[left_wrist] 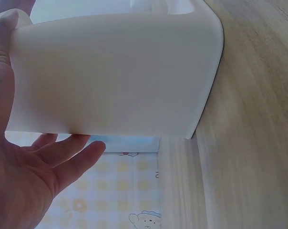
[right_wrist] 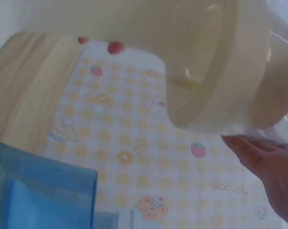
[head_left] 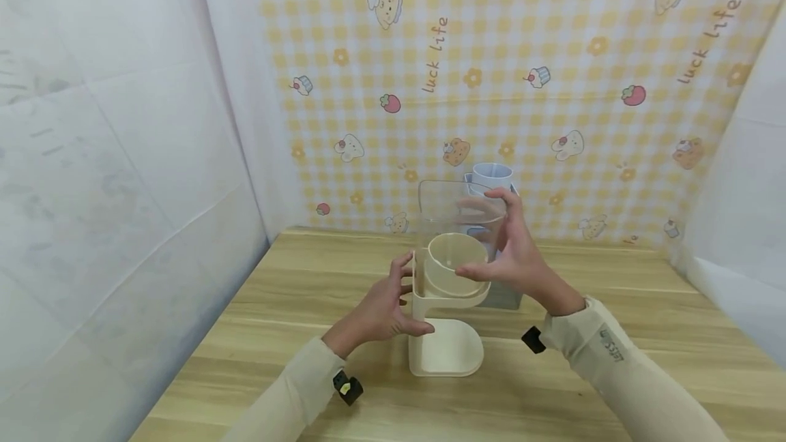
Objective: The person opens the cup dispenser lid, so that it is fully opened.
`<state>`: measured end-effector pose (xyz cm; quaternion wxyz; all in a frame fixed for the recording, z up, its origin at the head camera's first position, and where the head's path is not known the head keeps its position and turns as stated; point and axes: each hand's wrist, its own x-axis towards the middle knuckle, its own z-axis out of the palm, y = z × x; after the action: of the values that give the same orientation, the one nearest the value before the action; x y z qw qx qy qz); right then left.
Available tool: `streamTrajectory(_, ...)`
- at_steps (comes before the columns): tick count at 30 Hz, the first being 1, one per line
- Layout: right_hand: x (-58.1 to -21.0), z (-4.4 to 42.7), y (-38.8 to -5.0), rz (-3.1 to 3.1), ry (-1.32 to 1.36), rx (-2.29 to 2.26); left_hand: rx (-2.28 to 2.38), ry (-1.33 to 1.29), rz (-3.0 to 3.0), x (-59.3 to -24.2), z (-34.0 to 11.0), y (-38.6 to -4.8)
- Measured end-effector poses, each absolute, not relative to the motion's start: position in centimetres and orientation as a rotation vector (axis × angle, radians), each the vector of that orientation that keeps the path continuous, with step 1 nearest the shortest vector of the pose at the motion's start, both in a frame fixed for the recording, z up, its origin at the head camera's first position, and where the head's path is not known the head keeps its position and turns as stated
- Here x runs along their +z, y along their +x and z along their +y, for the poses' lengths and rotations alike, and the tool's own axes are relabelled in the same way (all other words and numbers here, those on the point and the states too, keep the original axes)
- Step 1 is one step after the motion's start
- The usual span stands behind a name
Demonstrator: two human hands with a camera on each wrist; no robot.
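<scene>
A cream stand (head_left: 451,353) with a flat rounded base and an upper ring stands upright on the table. My left hand (head_left: 383,305) holds its back wall, thumb on the near side and fingers beyond; the left wrist view shows this wall (left_wrist: 110,76) up close. A cream cup (head_left: 451,264) sits at the ring. Above the ring rises a clear container (head_left: 442,210). My right hand (head_left: 522,254) grips the clear container from the right, fingers at its far side and thumb in front near the cup. Whether the cup is inside the container, I cannot tell.
Close behind stands a light blue cup (head_left: 491,174) in a blue holder, partly hidden by my right hand; its blue body (right_wrist: 48,191) shows in the right wrist view. The wooden table (head_left: 295,292) meets a yellow checked cloth (head_left: 344,114) at the back, with white sheets (head_left: 123,155) at the sides.
</scene>
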<state>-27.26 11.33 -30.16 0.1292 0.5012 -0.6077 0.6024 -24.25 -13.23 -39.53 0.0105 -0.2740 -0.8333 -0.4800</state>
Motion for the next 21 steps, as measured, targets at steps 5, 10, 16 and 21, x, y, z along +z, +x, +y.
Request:
streamTrajectory(5,-30.57,11.35,-27.45,-1.709,1.457,1.654,-1.508,-0.883,-2.600,-39.73,-13.14,-24.52)
streamTrajectory(10,-30.25,11.22,-27.50,-1.814,1.338,1.610,-1.534,-0.891,-2.594,-39.67,-13.24,-24.54)
streamTrajectory(16,-30.44,10.96,-27.11,-1.822,1.254,1.680,-1.450,-0.942,-2.594,-39.66,-13.37,-24.45)
streamTrajectory(21,-30.91,10.77,-26.97,-1.679,1.342,1.651,-1.402,-0.951,-2.605,-39.80,-13.47,-24.40)
